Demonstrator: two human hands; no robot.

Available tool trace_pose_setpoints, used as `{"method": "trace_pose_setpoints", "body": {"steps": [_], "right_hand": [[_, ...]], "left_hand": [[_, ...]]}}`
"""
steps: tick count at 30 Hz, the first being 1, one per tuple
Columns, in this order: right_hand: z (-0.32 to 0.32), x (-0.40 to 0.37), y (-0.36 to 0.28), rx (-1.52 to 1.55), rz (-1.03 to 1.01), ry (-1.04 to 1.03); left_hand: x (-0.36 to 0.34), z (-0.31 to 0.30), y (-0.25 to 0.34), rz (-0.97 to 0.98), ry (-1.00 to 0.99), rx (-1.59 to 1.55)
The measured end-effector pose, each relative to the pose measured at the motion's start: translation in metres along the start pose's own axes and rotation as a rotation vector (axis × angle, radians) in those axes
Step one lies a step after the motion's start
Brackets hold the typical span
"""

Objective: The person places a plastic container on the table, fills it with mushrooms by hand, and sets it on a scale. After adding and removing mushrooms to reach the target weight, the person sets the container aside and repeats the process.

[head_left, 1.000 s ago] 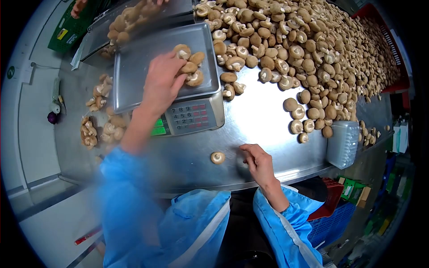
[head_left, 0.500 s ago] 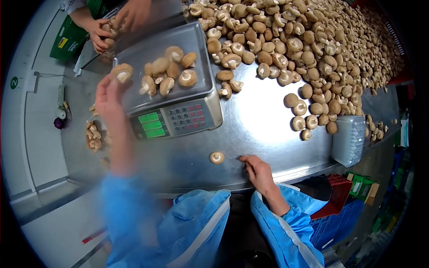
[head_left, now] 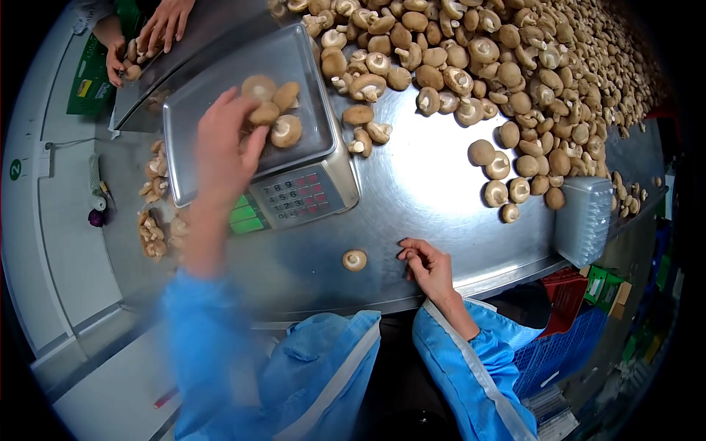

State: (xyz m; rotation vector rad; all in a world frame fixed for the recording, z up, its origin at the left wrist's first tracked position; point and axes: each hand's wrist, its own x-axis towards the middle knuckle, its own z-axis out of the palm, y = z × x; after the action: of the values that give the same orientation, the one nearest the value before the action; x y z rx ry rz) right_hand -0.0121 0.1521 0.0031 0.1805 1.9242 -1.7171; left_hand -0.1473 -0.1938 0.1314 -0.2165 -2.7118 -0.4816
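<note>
My left hand [head_left: 229, 140], smeared by motion, is over the metal pan [head_left: 184, 173] of a digital scale [head_left: 301, 195]. Its fingers and thumb curve around a brown shiitake mushroom [head_left: 264, 113]; whether they hold more is hidden. Other shiitakes [head_left: 286, 131] lie right beside the fingertips in the pan. My right hand [head_left: 429, 269] rests near the front edge of the steel table, palm turned inward. Its fingers are loosely bent and apart, with nothing in them. A single shiitake [head_left: 354, 260] lies cap down to the left of this hand.
A large heap of shiitakes [head_left: 507, 73] covers the table's back right. Stacked clear plastic trays [head_left: 582, 220] stand at the right edge. Bunches of mushrooms [head_left: 152, 235] lie left of the scale. At upper left, another person's hands [head_left: 165, 26] handle mushrooms near a green crate [head_left: 88, 81].
My left hand has moved from the pan's left edge, where it held a mushroom, inward over the pan. My right hand's fingers have loosened a little. The view has shifted slightly.
</note>
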Motion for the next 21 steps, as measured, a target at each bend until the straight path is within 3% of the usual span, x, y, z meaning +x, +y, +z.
{"method": "trace_pose_setpoints", "body": {"steps": [3,9,12,15,17,21], "right_hand": [[0.001,0.001,0.002,-0.014,-0.014,0.014],[0.002,0.002,0.002,-0.028,-0.033,0.027],[0.002,0.002,0.001,-0.042,-0.042,0.036],[0.002,0.001,0.0,-0.048,-0.047,0.043],[0.002,0.001,0.001,-0.063,-0.057,0.044],[0.003,0.002,0.01,-0.061,-0.063,0.03]], "left_hand": [[0.002,0.002,0.0,0.102,-0.058,0.033],[-0.002,0.003,0.006,0.101,-0.002,0.039],[-0.013,0.001,0.008,0.092,0.122,-0.046],[-0.048,0.006,0.021,-0.072,0.191,-0.342],[-0.081,0.019,0.034,0.063,0.091,-0.349],[-0.156,0.05,0.097,0.132,-0.408,-0.336]]}}
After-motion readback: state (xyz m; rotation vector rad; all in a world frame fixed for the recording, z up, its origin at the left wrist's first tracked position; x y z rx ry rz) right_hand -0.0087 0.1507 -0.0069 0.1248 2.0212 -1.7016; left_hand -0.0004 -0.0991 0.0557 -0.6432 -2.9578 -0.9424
